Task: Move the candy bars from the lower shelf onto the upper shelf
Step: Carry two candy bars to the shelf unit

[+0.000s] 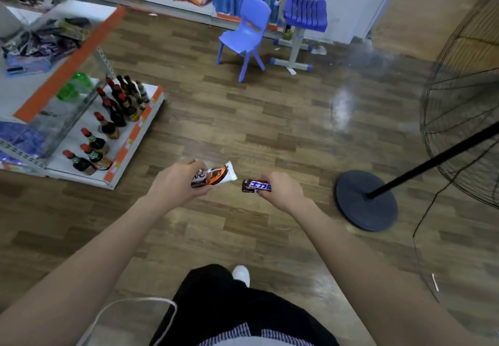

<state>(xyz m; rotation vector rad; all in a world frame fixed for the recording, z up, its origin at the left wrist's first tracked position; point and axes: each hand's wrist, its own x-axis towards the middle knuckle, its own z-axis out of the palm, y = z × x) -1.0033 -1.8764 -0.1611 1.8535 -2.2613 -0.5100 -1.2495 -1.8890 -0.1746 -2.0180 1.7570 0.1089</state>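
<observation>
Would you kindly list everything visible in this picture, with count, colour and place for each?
White-wrapped candy bar: one, white with orange and brown, in the left hand.
Dark candy bar: one, dark brown with blue lettering, in the right hand.
Sauce bottles: over a dozen, dark with red caps, bottom shelf at left.
Green bottles: count unclear, green, behind the sauce bottles.
Shelf unit: one, white with orange edging, left.
Chair: one, blue, far floor.
Stool: one, blue seat on a grey stand, beside the chair.
Fan: one, black, right.
Fan base: one, dark round, on the floor.
Floor: brown wood pattern.
Left hand: fingers grip the white-wrapped bar.
Right hand: fingers grip the dark bar.
</observation>
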